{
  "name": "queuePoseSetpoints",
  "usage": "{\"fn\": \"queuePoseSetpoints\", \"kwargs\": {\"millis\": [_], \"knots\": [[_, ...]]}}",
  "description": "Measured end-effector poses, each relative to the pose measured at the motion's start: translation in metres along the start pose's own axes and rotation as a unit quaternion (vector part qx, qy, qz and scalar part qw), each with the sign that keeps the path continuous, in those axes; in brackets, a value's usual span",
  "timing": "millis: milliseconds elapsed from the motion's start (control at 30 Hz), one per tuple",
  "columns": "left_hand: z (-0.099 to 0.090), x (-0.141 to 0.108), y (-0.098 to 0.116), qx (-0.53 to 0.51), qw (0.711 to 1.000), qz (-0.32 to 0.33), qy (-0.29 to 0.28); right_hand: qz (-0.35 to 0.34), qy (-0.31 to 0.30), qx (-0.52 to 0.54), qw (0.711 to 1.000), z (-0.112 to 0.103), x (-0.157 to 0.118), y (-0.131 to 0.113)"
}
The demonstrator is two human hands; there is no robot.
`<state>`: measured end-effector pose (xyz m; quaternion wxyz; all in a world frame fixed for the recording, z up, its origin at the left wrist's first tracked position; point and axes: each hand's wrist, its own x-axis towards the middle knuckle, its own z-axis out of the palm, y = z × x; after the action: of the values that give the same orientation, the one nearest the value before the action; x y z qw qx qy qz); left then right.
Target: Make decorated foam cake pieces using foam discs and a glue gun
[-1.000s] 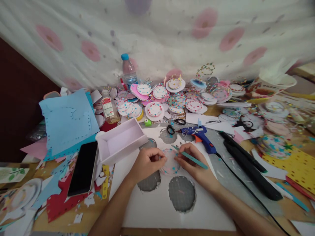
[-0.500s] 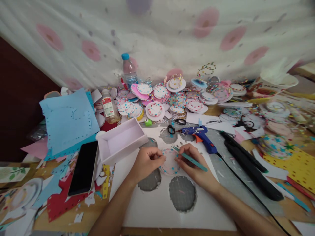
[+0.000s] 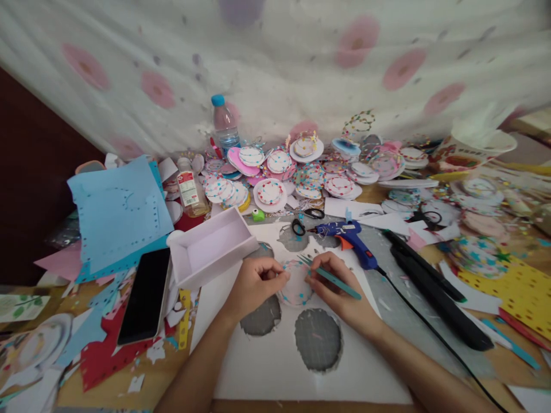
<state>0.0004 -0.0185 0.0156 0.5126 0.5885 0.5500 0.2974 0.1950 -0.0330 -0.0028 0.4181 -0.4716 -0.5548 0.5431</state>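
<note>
Between my hands lies a round ring of thin strand dotted with small blue and red pieces (image 3: 297, 302), over a white sheet with round holes (image 3: 267, 381). My left hand (image 3: 262, 281) is closed, its thumb and forefinger pinched at the ring's left edge. On the other side my right hand (image 3: 333, 281) holds teal tweezers (image 3: 338, 283) crosswise, their tips pointing up and left. Its thumb and forefinger also come together at the ring's right edge, by a blue piece. What lies exactly between the fingertips is too small to make out.
A blue glue gun (image 3: 346, 229) and black scissors (image 3: 298, 227) lie behind my right hand. A white box (image 3: 213, 246) and a phone (image 3: 145, 295) are at left. Decorated paper discs (image 3: 270, 193) pile along the back, near a bottle (image 3: 226, 126). A black stapler-like tool (image 3: 434, 292) lies right.
Both hands keep nearly the same pose at the ring. The whole view has shifted very slightly.
</note>
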Motion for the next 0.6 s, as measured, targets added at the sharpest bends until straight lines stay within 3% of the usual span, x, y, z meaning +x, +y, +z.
{"fn": "queuePoseSetpoints", "kwargs": {"millis": [167, 267, 467, 600], "knots": [[-0.0033, 0.0007, -0.0004, -0.004, 1.0, -0.001, 0.0, -0.005, -0.045, 0.0, 0.999, -0.0013, -0.0016, -0.0026], [-0.0039, 0.0015, -0.0009, 0.0, 1.0, 0.005, 0.005, 0.002, -0.034, -0.001, 0.999, -0.0015, -0.0018, -0.003], [-0.0024, 0.0022, -0.0006, 0.003, 0.999, 0.015, 0.028, 0.017, 0.081, 0.014, 0.997, -0.0039, -0.0006, -0.0013], [-0.0037, 0.0009, 0.0002, -0.035, 0.993, 0.034, 0.104, -0.002, 0.166, 0.078, 0.983, -0.0094, 0.0004, 0.0038]]}}
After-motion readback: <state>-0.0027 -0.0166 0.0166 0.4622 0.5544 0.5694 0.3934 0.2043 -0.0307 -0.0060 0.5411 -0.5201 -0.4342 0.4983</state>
